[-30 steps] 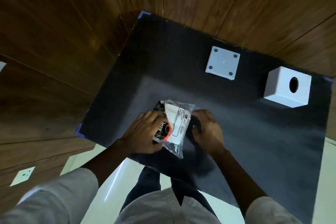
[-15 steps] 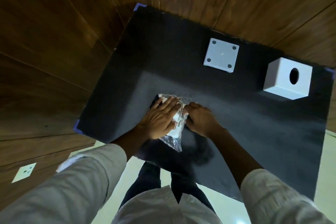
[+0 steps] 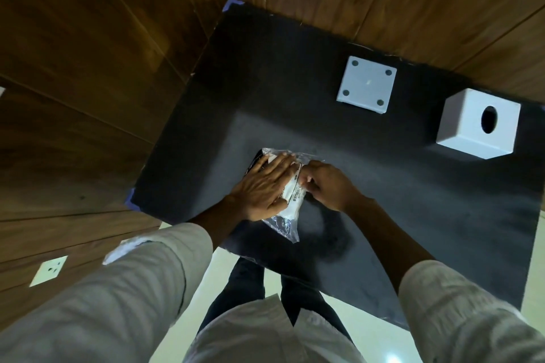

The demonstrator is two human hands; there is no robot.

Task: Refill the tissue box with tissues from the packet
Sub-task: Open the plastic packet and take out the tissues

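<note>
The tissue packet (image 3: 290,203), clear plastic with a white printed label, lies on the black table near its front edge. My left hand (image 3: 262,186) rests flat on top of it, fingers spread, pressing it down. My right hand (image 3: 327,186) pinches the packet's right edge with curled fingers. The white cube tissue box (image 3: 477,124) with an oval hole on top stands at the right back. Its flat white base plate (image 3: 367,84), with dark pads at the corners, lies apart to the left of the box.
The black table (image 3: 413,215) is set into a corner of wood-panelled walls (image 3: 118,53). Blue tape marks its corners. A white wall socket (image 3: 48,270) sits low on the left. My legs stand on pale floor tiles below the table edge.
My left hand went from gripping the packet's side to lying flat on top of it. My right hand shifted onto the packet's right edge. The packet now lies flatter on the table.
</note>
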